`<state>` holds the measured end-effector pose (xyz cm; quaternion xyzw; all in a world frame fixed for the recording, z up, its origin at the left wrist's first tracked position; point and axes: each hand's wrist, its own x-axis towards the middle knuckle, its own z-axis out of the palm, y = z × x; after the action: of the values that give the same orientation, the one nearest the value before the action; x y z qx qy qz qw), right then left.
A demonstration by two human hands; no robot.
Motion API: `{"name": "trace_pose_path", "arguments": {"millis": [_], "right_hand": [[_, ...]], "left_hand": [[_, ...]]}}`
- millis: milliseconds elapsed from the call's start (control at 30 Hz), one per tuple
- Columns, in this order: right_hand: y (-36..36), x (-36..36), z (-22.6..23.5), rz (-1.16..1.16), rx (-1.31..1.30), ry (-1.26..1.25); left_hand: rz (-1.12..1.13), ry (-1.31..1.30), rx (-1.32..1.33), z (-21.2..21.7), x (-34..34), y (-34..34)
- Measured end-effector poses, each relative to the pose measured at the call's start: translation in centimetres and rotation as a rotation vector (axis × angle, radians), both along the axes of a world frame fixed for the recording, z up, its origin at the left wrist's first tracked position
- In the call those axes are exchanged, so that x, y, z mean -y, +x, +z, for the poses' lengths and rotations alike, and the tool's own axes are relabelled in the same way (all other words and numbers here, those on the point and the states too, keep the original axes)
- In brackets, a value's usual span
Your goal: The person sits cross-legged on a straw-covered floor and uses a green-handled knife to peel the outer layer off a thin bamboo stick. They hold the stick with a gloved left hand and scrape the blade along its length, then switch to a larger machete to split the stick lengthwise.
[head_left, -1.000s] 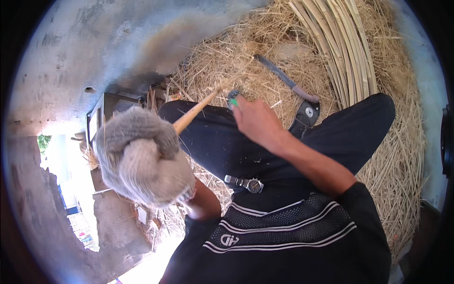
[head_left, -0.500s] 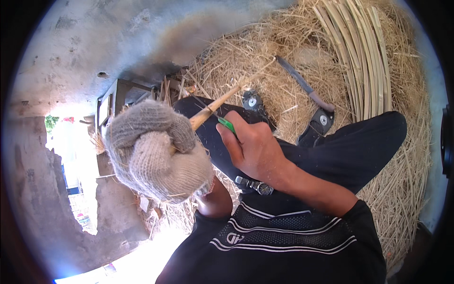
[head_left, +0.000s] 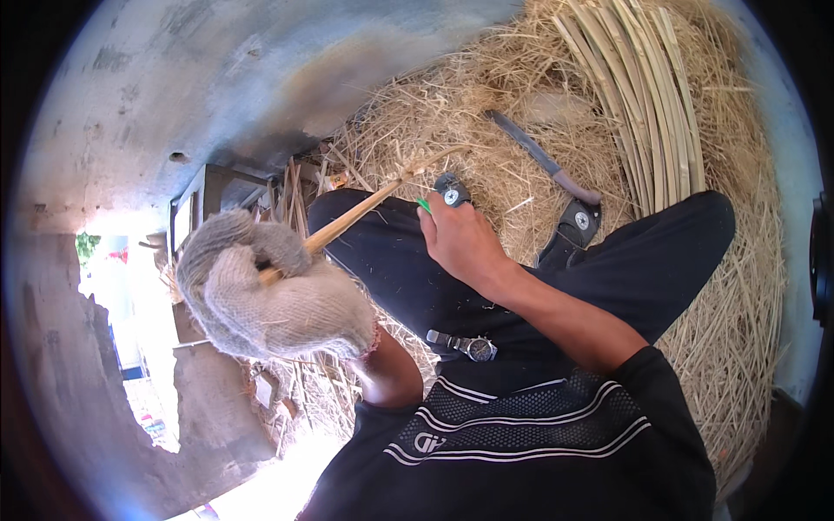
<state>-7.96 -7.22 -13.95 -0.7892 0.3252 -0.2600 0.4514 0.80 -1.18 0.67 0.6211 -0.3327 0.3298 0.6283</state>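
My left hand (head_left: pixel 269 291), in a thick grey knitted glove, is closed around a pale bamboo stick (head_left: pixel 356 213). The stick slants up and to the right out of the glove, and its far end is frayed and thin. Beyond it, my bare right hand (head_left: pixel 469 239) grips a small knife by its green handle (head_left: pixel 423 205). Most of that handle is covered by my fingers, and the blade is hard to make out near the stick's far part. Both hands are above my crossed legs in dark trousers.
A wristwatch (head_left: pixel 476 349) lies on my lap. Past my feet, a long-bladed knife (head_left: pixel 539 152) rests on loose shavings (head_left: pixel 417 113). A bundle of split bamboo strips (head_left: pixel 651 104) lies at the far right. A framed box (head_left: pixel 208 191) stands by the wall at left.
My left hand has drawn the stick down and left. The knife hand has shifted slightly up and right, away from the glove, toward the stick's thin end.
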Motion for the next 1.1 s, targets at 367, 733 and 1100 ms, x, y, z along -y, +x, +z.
{"name": "trace_pose_path", "arguments": {"millis": [367,733,1100], "right_hand": [[0.6,1.2,-1.1,0.001,0.055,-0.087],[0.0,-1.9,5.4,0.155,0.2,0.081],[2.2,-1.2,0.7,-0.044,0.024,-0.1]], "left_hand": [[0.355,0.219,0.322,-0.7,-0.9,1.1],[0.207,-0.221,-0.128,2.6,2.4,-2.5],[0.157,-0.126,-0.153,2.3,1.1,-1.4]]}}
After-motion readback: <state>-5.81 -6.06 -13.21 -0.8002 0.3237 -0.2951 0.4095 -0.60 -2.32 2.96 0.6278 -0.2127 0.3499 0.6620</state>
